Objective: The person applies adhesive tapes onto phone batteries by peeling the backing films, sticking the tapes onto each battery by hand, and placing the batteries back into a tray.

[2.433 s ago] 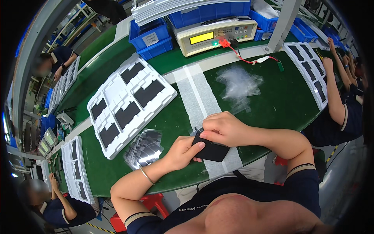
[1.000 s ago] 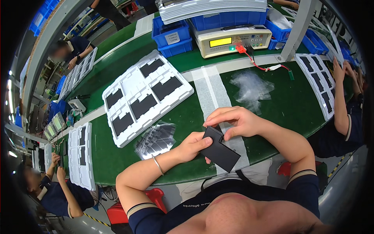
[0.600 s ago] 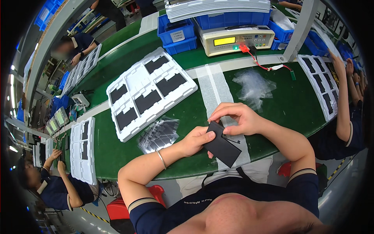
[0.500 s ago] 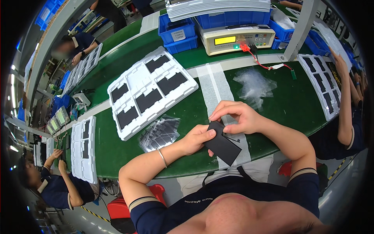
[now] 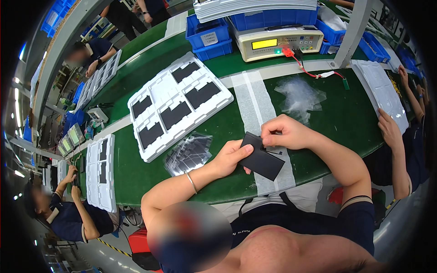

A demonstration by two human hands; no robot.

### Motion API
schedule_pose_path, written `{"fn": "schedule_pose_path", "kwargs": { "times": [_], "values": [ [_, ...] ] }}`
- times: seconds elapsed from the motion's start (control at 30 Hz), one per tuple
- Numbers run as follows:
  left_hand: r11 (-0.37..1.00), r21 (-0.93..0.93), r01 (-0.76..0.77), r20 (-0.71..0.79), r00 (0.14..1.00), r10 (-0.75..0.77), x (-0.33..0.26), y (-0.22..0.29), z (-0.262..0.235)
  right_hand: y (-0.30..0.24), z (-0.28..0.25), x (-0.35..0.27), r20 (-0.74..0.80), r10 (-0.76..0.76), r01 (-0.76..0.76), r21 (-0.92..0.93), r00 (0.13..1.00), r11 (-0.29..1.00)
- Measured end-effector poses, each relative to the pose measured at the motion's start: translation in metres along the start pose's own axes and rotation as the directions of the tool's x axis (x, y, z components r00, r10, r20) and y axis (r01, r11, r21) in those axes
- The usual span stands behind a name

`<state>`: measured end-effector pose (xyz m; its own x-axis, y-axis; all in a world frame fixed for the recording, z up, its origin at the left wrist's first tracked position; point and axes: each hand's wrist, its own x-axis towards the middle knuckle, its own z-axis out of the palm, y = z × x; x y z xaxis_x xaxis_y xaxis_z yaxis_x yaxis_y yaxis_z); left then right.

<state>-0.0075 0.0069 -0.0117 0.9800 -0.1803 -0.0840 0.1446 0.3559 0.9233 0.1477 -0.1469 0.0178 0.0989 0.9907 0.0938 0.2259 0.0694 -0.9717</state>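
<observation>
A flat black phone battery (image 5: 263, 164) with a notch in its upper right side and a thin connector strip is tilted above the table's near edge. My left hand (image 5: 230, 157) grips its left end, thumb on top and fingers beneath. At the notch, my right hand (image 5: 287, 133) is closed in a pinch; whatever lies between its fingertips is too small to make out. A white tray (image 5: 157, 86) with several black batteries in its compartments lies ahead to the left. Clear film pieces with dark marks (image 5: 189, 154) lie beside my left forearm.
Beyond my right hand lies a heap of clear films (image 5: 298, 98) beside a pale strip (image 5: 255, 104) across the green table. A tester (image 5: 291, 43) with a red lead stands behind, near blue bins (image 5: 209, 38) and a metal post (image 5: 353, 34). Co-workers sit on both sides.
My right fingers have moved from the battery's top edge to its notch and closed tighter. At the right, a co-worker's tray of black pieces is now covered by a white tray.
</observation>
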Motion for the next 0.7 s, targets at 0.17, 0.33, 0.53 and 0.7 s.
{"fn": "schedule_pose_path", "kwargs": {
  "times": [0.17,0.33,0.53,0.7],
  "values": [
    [0.986,0.166,-0.008,-0.083,0.996,0.022,0.001,0.001,0.004,-0.008,0.008,-0.001,-0.114,0.057,-0.068,-0.097,0.992,0.993],
    [0.953,0.303,-0.019,-0.083,0.995,0.047,0.001,0.004,0.007,-0.010,0.013,-0.001,-0.174,0.108,-0.123,-0.081,0.979,0.989],
    [0.945,0.327,-0.011,-0.081,0.996,0.040,0.001,0.004,0.008,-0.008,0.017,-0.003,-0.175,0.064,-0.080,-0.086,0.982,0.993],
    [0.936,0.352,-0.029,-0.066,0.996,0.056,0.001,0.005,0.008,-0.008,0.017,-0.004,-0.179,0.074,-0.088,-0.075,0.981,0.993]
  ]
}}
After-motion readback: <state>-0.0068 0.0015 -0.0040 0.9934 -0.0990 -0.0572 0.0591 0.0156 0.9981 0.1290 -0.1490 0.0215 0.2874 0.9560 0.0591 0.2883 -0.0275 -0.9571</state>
